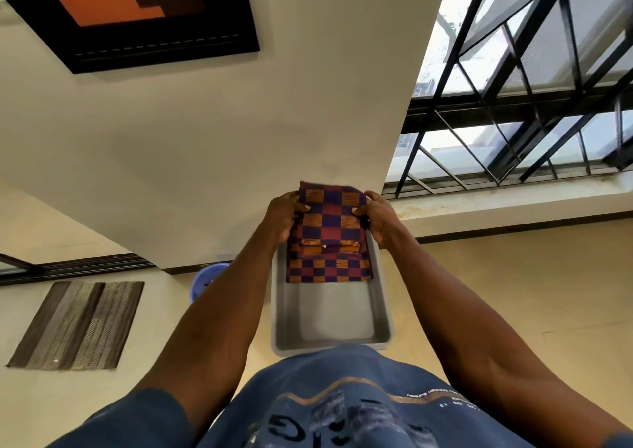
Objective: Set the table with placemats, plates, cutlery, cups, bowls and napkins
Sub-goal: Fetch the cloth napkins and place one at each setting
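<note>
A folded stack of checked cloth [329, 231] in purple, red and orange lies at the far end of a grey plastic tray [329, 341] on the floor in front of me. My left hand [282, 216] grips the stack's left edge, thumb on top. My right hand [378, 218] grips its right edge in the same way. The top piece tilts up away from me, while lower folded pieces rest in the tray. The near half of the tray holds nothing.
A blue plastic basin [205, 278] sits left of the tray, partly behind my left arm. A striped brown floor mat [78, 324] lies further left. A cream wall stands just beyond the tray, with barred windows [513, 122] to the right.
</note>
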`<state>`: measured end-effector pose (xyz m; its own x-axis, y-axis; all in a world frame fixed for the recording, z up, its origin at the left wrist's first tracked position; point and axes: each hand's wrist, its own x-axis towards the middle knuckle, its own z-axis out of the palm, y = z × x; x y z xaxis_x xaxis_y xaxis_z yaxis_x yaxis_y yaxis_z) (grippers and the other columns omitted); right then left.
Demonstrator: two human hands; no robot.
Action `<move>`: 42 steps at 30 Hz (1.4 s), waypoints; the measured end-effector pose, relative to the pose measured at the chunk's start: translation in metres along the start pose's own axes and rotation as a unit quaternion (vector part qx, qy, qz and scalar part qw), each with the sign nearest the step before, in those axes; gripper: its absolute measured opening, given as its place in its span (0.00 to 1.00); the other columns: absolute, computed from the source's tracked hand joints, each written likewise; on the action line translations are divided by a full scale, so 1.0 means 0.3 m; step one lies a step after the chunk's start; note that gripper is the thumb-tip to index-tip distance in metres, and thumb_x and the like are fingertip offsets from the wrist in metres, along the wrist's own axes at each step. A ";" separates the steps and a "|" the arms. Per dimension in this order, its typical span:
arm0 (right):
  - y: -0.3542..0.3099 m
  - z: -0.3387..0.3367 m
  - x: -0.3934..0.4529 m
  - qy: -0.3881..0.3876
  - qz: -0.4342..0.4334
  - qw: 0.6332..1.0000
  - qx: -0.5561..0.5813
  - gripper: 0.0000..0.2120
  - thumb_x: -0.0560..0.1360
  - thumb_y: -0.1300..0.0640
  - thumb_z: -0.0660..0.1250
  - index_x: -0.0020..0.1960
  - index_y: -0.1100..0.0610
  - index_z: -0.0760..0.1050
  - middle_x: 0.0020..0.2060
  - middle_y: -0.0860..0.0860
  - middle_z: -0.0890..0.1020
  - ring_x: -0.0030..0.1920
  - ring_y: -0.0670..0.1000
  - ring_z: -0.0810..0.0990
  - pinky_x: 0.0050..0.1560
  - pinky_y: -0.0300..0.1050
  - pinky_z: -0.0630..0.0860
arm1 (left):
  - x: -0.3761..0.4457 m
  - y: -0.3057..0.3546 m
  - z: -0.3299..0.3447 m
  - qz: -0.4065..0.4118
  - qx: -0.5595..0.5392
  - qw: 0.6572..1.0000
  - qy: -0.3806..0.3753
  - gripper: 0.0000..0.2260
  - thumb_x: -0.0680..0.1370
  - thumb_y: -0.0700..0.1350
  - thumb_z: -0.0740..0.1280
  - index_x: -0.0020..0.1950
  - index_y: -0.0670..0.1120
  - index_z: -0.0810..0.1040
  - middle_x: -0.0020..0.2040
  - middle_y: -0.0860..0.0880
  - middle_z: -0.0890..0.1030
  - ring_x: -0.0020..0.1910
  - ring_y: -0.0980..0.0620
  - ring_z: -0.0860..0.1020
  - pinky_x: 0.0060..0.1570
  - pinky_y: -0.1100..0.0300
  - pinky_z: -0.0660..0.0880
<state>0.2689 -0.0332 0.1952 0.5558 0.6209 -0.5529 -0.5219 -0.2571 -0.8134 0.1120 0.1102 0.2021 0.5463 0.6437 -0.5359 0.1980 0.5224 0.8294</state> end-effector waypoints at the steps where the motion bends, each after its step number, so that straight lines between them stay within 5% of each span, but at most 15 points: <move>1: -0.009 0.007 0.001 -0.001 -0.018 1.000 0.023 0.27 0.76 0.71 0.62 0.72 0.56 0.65 0.53 0.56 0.81 0.54 0.56 0.81 0.52 0.52 0.81 | -0.002 0.010 0.009 0.025 -0.021 0.999 0.002 0.18 0.72 0.26 0.65 0.55 0.45 0.78 0.50 0.46 0.83 0.46 0.48 0.82 0.41 0.56 0.79; 7: -0.071 0.031 0.002 -0.022 -0.089 0.993 0.080 0.14 0.79 0.70 0.56 0.57 0.60 0.78 0.44 0.54 0.84 0.47 0.52 0.82 0.43 0.43 0.81 | 0.011 0.085 0.038 0.072 -0.069 0.995 0.016 0.15 0.74 0.29 0.61 0.37 0.43 0.83 0.42 0.46 0.84 0.43 0.45 0.82 0.45 0.53 0.80; 12: -0.085 0.040 0.028 -0.010 -0.089 0.992 0.086 0.20 0.74 0.77 0.52 0.38 0.61 0.77 0.40 0.54 0.82 0.43 0.53 0.80 0.42 0.44 0.80 | 0.004 0.110 0.038 0.098 -0.050 0.994 0.005 0.14 0.79 0.32 0.58 0.46 0.43 0.82 0.42 0.44 0.84 0.41 0.46 0.82 0.43 0.55 0.81; 16: -0.086 0.038 0.029 -0.010 -0.083 0.993 0.081 0.19 0.77 0.71 0.53 0.38 0.57 0.78 0.41 0.56 0.80 0.44 0.56 0.78 0.39 0.46 0.79 | 0.015 0.111 0.009 0.067 -0.092 0.993 -0.033 0.11 0.79 0.41 0.62 0.56 0.43 0.82 0.50 0.42 0.83 0.48 0.43 0.82 0.48 0.51 0.80; 21: -0.098 0.060 0.022 -0.017 -0.078 0.990 0.117 0.20 0.76 0.74 0.51 0.38 0.58 0.76 0.44 0.61 0.78 0.45 0.60 0.78 0.36 0.47 0.81 | 0.001 0.128 0.002 -0.029 -0.048 0.992 -0.113 0.27 0.73 0.62 0.70 0.61 0.43 0.79 0.56 0.41 0.83 0.54 0.41 0.82 0.55 0.48 0.78; 25: -0.104 0.057 0.014 -0.005 -0.067 0.989 0.130 0.15 0.77 0.68 0.56 0.38 0.57 0.77 0.42 0.58 0.80 0.45 0.57 0.79 0.40 0.49 0.81 | -0.017 0.120 0.000 -0.065 0.049 0.986 -0.147 0.13 0.74 0.46 0.73 0.55 0.42 0.81 0.54 0.41 0.84 0.49 0.45 0.83 0.52 0.52 0.81; 28: -0.102 0.041 0.009 -0.030 -0.050 0.986 0.153 0.08 0.74 0.57 0.60 0.45 0.58 0.77 0.44 0.57 0.79 0.47 0.57 0.78 0.43 0.49 0.80 | -0.007 0.106 0.002 -0.039 0.028 0.990 -0.134 0.14 0.70 0.39 0.75 0.54 0.41 0.80 0.52 0.40 0.83 0.50 0.43 0.82 0.53 0.51 0.80; 32: -0.080 0.041 0.008 -0.092 -0.004 0.994 0.061 0.25 0.72 0.40 0.70 0.58 0.58 0.78 0.54 0.60 0.82 0.54 0.61 0.82 0.55 0.57 0.79 | 0.005 0.082 0.016 0.008 0.027 0.996 -0.090 0.18 0.70 0.37 0.76 0.58 0.43 0.80 0.53 0.42 0.84 0.52 0.43 0.83 0.50 0.52 0.80; 34: -0.068 0.052 -0.004 -0.130 0.015 0.991 0.024 0.26 0.72 0.43 0.72 0.62 0.58 0.76 0.55 0.60 0.83 0.53 0.59 0.83 0.54 0.54 0.80 | 0.011 0.069 0.017 0.027 0.022 0.997 -0.074 0.23 0.68 0.36 0.77 0.62 0.41 0.78 0.55 0.41 0.84 0.54 0.41 0.82 0.51 0.50 0.80; 37: -0.062 0.068 -0.014 -0.126 0.036 0.991 -0.009 0.18 0.73 0.60 0.73 0.61 0.59 0.73 0.54 0.59 0.82 0.50 0.57 0.84 0.46 0.51 0.83 | 0.021 0.062 0.010 0.033 0.011 0.998 -0.054 0.25 0.67 0.34 0.77 0.63 0.41 0.77 0.56 0.40 0.83 0.53 0.41 0.82 0.47 0.51 0.81; 42: -0.054 0.086 0.012 -0.045 0.044 0.998 0.021 0.20 0.72 0.73 0.69 0.62 0.63 0.72 0.56 0.62 0.81 0.56 0.60 0.82 0.49 0.54 0.82 | 0.003 0.061 -0.010 -0.021 -0.029 0.996 -0.076 0.12 0.74 0.38 0.72 0.57 0.42 0.79 0.52 0.42 0.84 0.47 0.47 0.84 0.41 0.56 0.82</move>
<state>0.2627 -0.0076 0.2110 0.4464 0.6619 -0.6022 -0.5945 -0.2836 -0.7524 0.1137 0.1220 0.2164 0.6563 0.5308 -0.5361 0.1776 0.5819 0.7936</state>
